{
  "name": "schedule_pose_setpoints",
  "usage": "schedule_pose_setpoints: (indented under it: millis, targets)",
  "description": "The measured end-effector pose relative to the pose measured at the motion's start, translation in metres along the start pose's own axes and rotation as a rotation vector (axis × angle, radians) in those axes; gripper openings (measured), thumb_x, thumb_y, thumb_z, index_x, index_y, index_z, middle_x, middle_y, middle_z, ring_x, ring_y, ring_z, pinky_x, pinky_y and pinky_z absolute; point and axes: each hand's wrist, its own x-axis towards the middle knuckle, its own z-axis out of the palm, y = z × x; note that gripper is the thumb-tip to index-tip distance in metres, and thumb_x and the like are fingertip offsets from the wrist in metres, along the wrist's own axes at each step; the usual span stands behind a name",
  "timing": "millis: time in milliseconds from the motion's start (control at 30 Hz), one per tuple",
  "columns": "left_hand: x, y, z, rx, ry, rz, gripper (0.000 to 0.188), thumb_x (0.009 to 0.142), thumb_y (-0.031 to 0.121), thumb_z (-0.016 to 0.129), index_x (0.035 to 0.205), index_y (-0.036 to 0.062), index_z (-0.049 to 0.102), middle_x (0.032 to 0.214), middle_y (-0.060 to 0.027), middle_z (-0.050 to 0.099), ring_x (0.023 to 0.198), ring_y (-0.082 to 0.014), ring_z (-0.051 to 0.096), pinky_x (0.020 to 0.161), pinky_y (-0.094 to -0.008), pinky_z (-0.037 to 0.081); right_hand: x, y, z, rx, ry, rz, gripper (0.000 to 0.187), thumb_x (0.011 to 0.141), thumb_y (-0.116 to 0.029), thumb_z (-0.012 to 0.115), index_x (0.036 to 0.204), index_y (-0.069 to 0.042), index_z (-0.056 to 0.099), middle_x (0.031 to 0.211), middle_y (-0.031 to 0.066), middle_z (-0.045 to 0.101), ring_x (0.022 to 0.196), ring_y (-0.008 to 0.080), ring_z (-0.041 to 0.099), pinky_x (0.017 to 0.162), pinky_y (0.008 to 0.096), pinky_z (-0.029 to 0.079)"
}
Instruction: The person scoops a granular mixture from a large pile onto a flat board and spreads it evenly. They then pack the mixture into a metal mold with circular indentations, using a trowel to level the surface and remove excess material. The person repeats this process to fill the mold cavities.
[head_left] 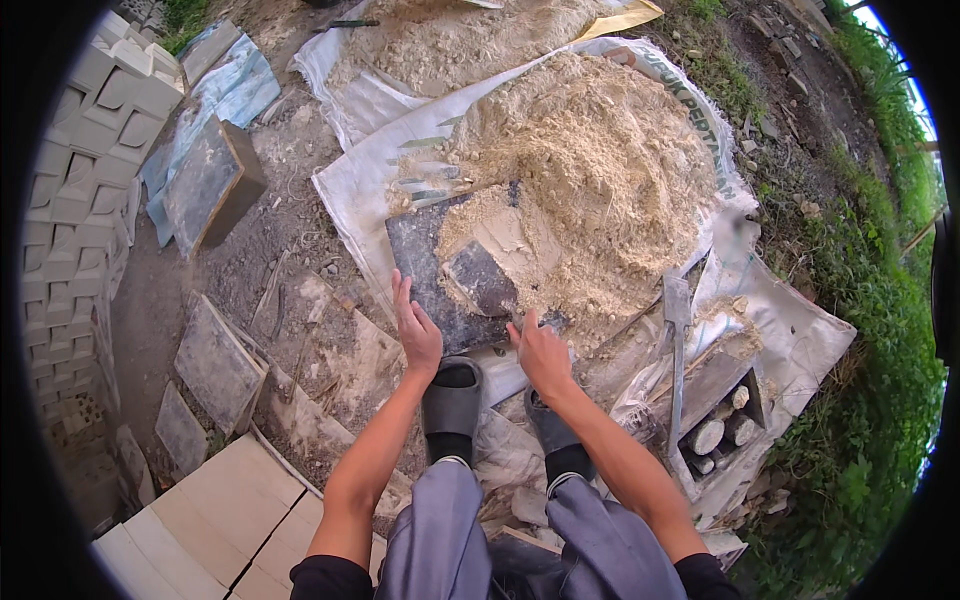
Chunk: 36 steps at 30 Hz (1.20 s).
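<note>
A flat dark board (pixel 412 237) lies on a white sack sheet, partly covered with pale sandy material. On that material rests a small dark rectangular slab (pixel 482 278), smeared with sand along its edges. My left hand (pixel 418 328) is at the board's lower left edge, fingers stretched out and holding nothing. Near the slab's lower right corner is my right hand (pixel 543 352), its index finger and thumb apart and nothing seen between them. Its other fingers are partly hidden, and I cannot tell whether it touches the board.
A large heap of sandy material (pixel 610 150) covers the white sheet (pixel 350 190). To the right lie a long-handled metal tool (pixel 677 330) and a wooden box (pixel 715 385) holding round rods. Pale moulded blocks (pixel 85 180) are stacked at left; flat slabs (pixel 220 360) lie nearer.
</note>
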Motion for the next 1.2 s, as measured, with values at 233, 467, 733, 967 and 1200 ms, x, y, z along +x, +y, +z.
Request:
schedule_pose_setpoints:
  millis: [233,467,733,967,1200]
  targets:
    - [0.001,-0.002,0.01,0.052,-0.019,-0.04,0.042,0.096,-0.002,0.037,0.137,-0.0062,0.036,0.151,-0.0212,0.031,0.141,-0.0359,0.028,0.115,-0.0417,0.026,-0.016,0.038,-0.023,0.089,-0.116,0.005,0.041,0.098,-0.041,0.048,0.101,0.0,0.045,0.071,0.0266,0.063,0.066,0.0453,0.064,0.055,0.0517,0.051]
    - [0.014,0.007,0.018,0.384,-0.149,0.046,0.045,0.098,0.008,0.038,0.142,-0.0024,0.035,0.155,-0.0173,0.026,0.144,-0.0328,0.023,0.116,-0.0474,0.019,0.024,0.016,-0.056,0.18,-0.056,-0.008,0.038,0.098,-0.036,0.048,0.1,0.002,0.045,0.07,0.0262,0.063,0.068,0.0447,0.063,0.057,0.0523,0.049]
    - [0.04,0.019,0.035,0.417,-0.258,0.206,0.051,0.098,0.019,0.039,0.145,-0.001,0.034,0.155,-0.0154,0.027,0.145,-0.0312,0.022,0.117,-0.0476,0.017,-0.004,0.007,-0.025,0.161,-0.09,0.135,0.041,0.098,-0.037,0.048,0.103,0.003,0.043,0.071,0.0275,0.063,0.067,0.0449,0.064,0.059,0.0519,0.051]
    - [0.034,0.032,0.048,0.373,-0.325,0.24,0.051,0.097,0.019,0.04,0.145,-0.0005,0.034,0.155,-0.0144,0.028,0.144,-0.0288,0.024,0.117,-0.0446,0.02,0.039,0.008,-0.012,0.279,0.078,0.11,0.044,0.098,-0.037,0.05,0.104,0.006,0.045,0.069,0.0279,0.063,0.066,0.0466,0.063,0.057,0.0525,0.05]
    - [0.033,0.025,0.036,0.322,-0.309,0.275,0.053,0.098,0.022,0.042,0.144,-0.0015,0.033,0.154,-0.0177,0.027,0.144,-0.0321,0.023,0.117,-0.0466,0.019,0.012,0.008,-0.018,0.272,-0.022,0.115,0.044,0.098,-0.039,0.049,0.104,0.005,0.045,0.072,0.0295,0.062,0.068,0.0476,0.063,0.06,0.0528,0.05]
